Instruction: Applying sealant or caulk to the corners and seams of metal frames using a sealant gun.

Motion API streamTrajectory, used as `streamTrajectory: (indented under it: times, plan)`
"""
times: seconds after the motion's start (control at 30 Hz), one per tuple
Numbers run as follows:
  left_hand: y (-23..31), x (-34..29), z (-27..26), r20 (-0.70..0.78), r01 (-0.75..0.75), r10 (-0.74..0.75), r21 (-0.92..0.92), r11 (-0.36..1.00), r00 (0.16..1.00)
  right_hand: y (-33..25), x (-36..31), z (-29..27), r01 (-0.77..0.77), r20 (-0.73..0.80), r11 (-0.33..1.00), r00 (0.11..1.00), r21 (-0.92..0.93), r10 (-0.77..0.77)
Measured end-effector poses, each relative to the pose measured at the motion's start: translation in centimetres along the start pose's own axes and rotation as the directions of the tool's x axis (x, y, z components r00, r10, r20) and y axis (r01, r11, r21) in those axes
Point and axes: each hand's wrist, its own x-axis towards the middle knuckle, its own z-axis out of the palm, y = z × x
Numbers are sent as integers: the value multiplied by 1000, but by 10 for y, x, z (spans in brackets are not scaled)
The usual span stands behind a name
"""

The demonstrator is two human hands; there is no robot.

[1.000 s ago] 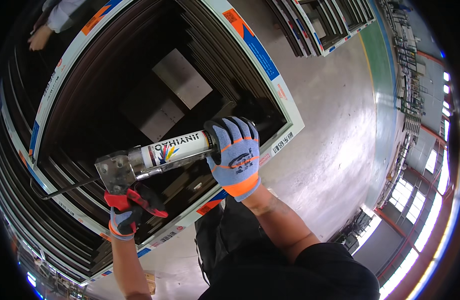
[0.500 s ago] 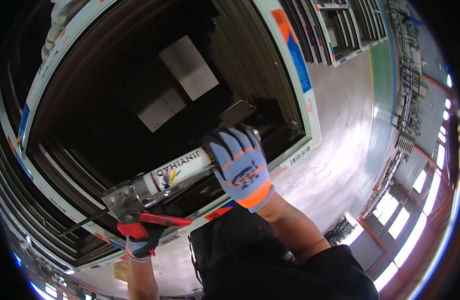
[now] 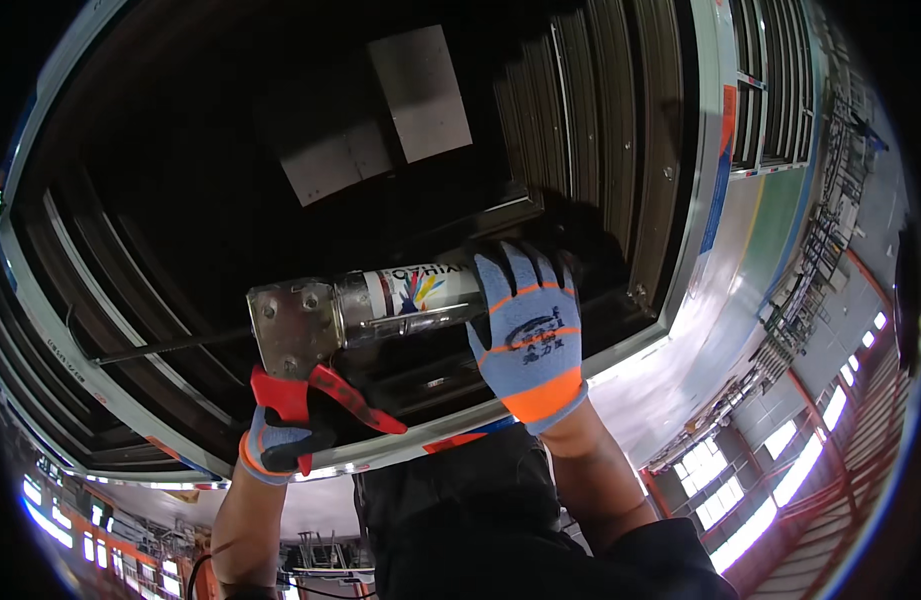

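A caulking gun (image 3: 295,320) with a metal body and red handle lies almost level across the near part of a dark frame. Its white cartridge (image 3: 420,295) carries coloured streaks. My left hand (image 3: 272,442), in a grey and orange glove with black palm, is closed around the red handle below the body; the red trigger lever stands apart from the handle. My right hand (image 3: 530,345), gloved alike, wraps over the right end of the barrel. A thin dark nozzle (image 3: 175,346) points left, its tip near the frame's left inner edge.
The large frame (image 3: 670,345) has dark inner profiles and pale taped edges. Two grey rectangular plates (image 3: 420,95) show inside it. More stacked frames (image 3: 775,100) stand at the far right, beside a green floor strip (image 3: 775,225). Bright windows line the hall at right.
The view has shifted, so the frame looks larger and nearer. The gun has turned closer to level. Both hands keep their hold on it.
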Motion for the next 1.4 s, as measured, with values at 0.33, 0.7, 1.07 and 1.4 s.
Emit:
streamTrajectory:
  times: [0.33,0.7,1.07,1.4]
  plan:
    - [10,24,11,18,52,-51,-45,998,999,6,5,3,-52,-44,998,998,31,53]
    - [12,32,4,40,197,-196,-25,980,980,3,5,-3,-160,-110,987,981,30,162]
    - [3,24,-4,10,201,-201,12,980,980,3,6,-5,-207,-95,977,973,59,212]
    - [9,17,2,-59,152,-147,85,985,987,4,9,-3,-149,-144,976,974,160,172]
